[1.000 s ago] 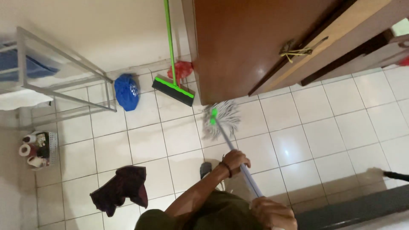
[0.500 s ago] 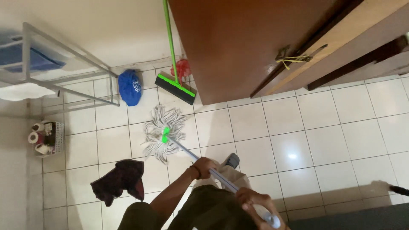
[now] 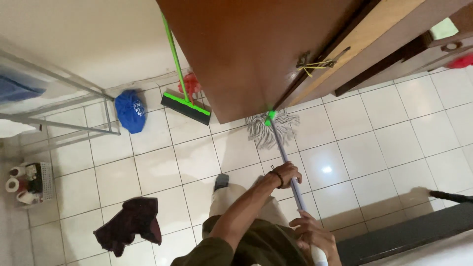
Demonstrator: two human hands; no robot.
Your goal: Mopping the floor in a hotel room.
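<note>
I hold a string mop with both hands. My left hand [image 3: 286, 175], a dark band on its wrist, grips the purple-grey handle [image 3: 282, 152] midway. My right hand [image 3: 315, 237] clasps the handle's upper end at the bottom edge of the view. The grey-white mop head [image 3: 268, 129], with a green collar, lies on the white floor tiles right at the lower corner of the brown wooden door [image 3: 256, 49]. My foot in a dark shoe [image 3: 221, 182] stands left of the handle.
A green-edged broom [image 3: 186, 106] leans against the wall beside a blue bag [image 3: 130, 111]. A dark red cloth [image 3: 130, 230] lies crumpled on the tiles. A metal rack [image 3: 59, 123] and a small basket [image 3: 33, 181] stand at left. A dark sill [image 3: 404, 231] runs lower right.
The mop head swept from the tiles on the left over to the right, up against the door's corner. Both hands stayed on the handle and followed the stroke.
</note>
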